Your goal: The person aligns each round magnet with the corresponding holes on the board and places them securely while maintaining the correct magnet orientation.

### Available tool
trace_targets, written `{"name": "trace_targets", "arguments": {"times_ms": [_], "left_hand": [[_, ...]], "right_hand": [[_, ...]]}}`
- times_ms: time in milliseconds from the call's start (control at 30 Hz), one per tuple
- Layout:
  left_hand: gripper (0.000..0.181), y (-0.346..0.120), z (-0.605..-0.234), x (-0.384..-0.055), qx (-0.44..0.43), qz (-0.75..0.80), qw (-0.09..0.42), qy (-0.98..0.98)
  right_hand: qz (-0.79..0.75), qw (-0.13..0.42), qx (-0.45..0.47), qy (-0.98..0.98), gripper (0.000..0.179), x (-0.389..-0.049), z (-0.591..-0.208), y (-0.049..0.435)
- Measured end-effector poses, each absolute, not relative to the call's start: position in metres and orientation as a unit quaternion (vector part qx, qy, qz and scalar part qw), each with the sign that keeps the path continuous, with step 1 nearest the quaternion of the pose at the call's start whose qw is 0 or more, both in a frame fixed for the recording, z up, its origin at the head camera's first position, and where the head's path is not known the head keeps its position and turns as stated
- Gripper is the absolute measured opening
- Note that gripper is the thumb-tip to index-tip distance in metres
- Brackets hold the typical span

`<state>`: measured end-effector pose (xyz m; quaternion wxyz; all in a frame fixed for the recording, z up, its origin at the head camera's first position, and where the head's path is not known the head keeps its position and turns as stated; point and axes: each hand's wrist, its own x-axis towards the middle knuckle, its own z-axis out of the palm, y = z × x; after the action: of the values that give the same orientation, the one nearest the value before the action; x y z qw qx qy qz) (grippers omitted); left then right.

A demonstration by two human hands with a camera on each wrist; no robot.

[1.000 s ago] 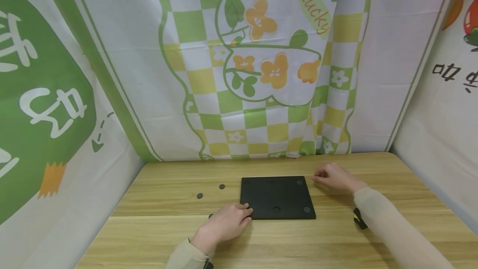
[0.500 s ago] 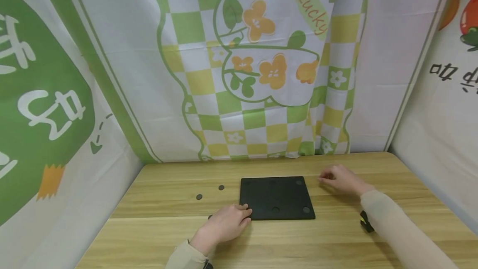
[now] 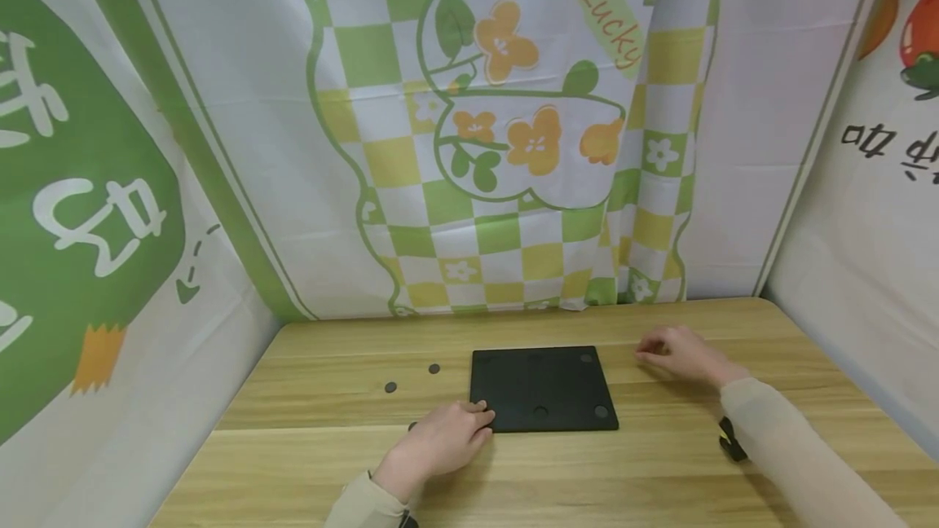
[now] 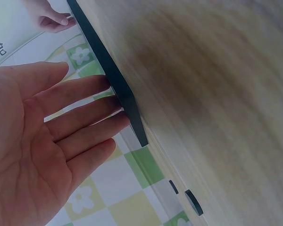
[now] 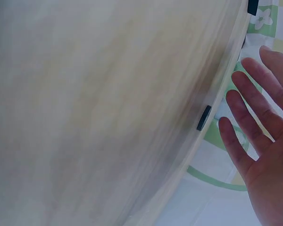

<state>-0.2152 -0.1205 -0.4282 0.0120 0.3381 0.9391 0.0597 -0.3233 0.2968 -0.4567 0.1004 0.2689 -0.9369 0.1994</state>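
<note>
A flat black rectangular board (image 3: 535, 381) lies on the wooden table, with several dark round discs (image 3: 601, 411) on its top. My left hand (image 3: 440, 440) rests its fingertips on the near left corner; the left wrist view shows the extended fingers (image 4: 80, 110) touching the board's edge (image 4: 129, 101). To the right of the board, apart from it, hovers my right hand (image 3: 684, 355), fingers loosely bent. In the right wrist view these fingers (image 5: 247, 113) are spread and hold nothing. A dark disc (image 5: 204, 118) lies on the table near them; the head view hides it.
Left of the board lie loose dark discs: a far one (image 3: 434, 368), a middle one (image 3: 390, 387) and one partly hidden (image 3: 412, 426) by my left hand. A patterned curtain (image 3: 513, 243) hangs behind the table (image 3: 587, 479), with printed cloth on both sides.
My right hand has drawn away to the right from the board's far right corner. The left hand stays at the near left corner. The head view has shifted slightly.
</note>
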Motion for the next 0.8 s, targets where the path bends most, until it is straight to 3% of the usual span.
{"name": "trace_targets", "arguments": {"times_ms": [800], "left_hand": [[0.035, -0.121, -0.431, -0.216, 0.340, 0.063, 0.011, 0.938]], "right_hand": [[0.181, 0.133, 0.262, -0.938, 0.017, -0.318, -0.461, 0.321]]}}
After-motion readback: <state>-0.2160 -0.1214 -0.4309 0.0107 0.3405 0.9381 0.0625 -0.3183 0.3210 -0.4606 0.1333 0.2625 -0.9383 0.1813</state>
